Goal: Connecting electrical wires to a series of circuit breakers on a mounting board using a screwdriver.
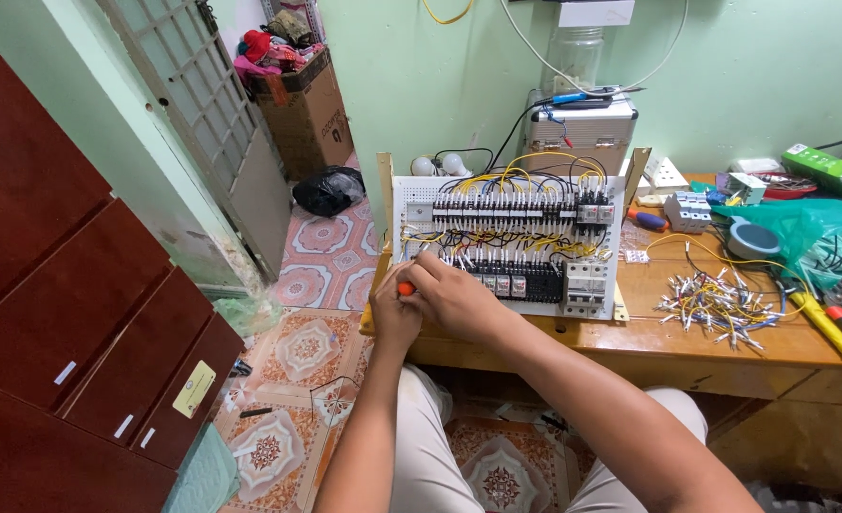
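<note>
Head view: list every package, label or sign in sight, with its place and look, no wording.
Cardboard box: brown, on the floor by the door, stuffed with clothes.
Yellow label: rounded rectangle on the lowest dark red drawer front, left.
White labels: small slanted strips on the drawer fronts.
Green box: long, green and white, far right of the desk.
White sign: plain rectangle high on the green wall.

The room was evenly and fairly brightly lit by soft, diffuse light; shadows were faint, the deepest lying under the surface (687, 353); the green wall (411, 76) showed no harsh glare; the wide lens bent the dark cabinet (50, 285) and door edges at the left; focus was sharp throughout, without motion blur.
</note>
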